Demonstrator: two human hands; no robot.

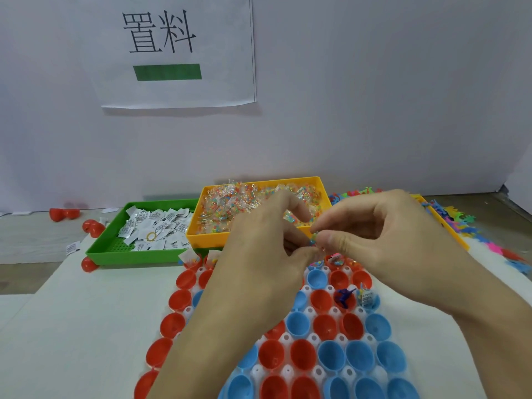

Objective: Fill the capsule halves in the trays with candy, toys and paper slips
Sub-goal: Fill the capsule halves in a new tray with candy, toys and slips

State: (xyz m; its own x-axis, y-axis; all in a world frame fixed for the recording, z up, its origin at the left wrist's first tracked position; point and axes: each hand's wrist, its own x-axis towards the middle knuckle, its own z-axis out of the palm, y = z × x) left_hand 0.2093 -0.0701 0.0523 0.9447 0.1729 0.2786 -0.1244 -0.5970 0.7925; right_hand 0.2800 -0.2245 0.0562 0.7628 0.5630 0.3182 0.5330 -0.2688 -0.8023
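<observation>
- Step in hand, by my read: candy stage. Both hands meet above the far end of the capsule tray (316, 370), w/ a small candy packet (314, 239) held between them.
- Left hand (267, 249): forearm enters from bottom centre, angled up and right; thumb and forefinger curl in to pinch the packet's left side. Other fingers loosely curled.
- Right hand (383, 240): forearm enters from the right edge, wrist raised; thumb and forefinger pinch the packet's right side, remaining fingers bent above.
- Packet is tiny and mostly hidden by fingertips; looks like clear wrap w/ coloured bits. Can't tell if it's one packet or two stuck together.
- Capsule halves, red and blue, sit open side up in the white tray; most near ones look empty. A blue toy figure (344, 296) sits in one red half; a paper slip (367, 298) in the half beside it.
- Supplies behind: yellow bin (207, 234) of candy packets, green bin (129, 254) of paper slips, loose coloured toys (457, 220) at far right on the surface.
- Next move prob. calls for freeing the packet and dropping it into an unfilled half just below the hands.
</observation>
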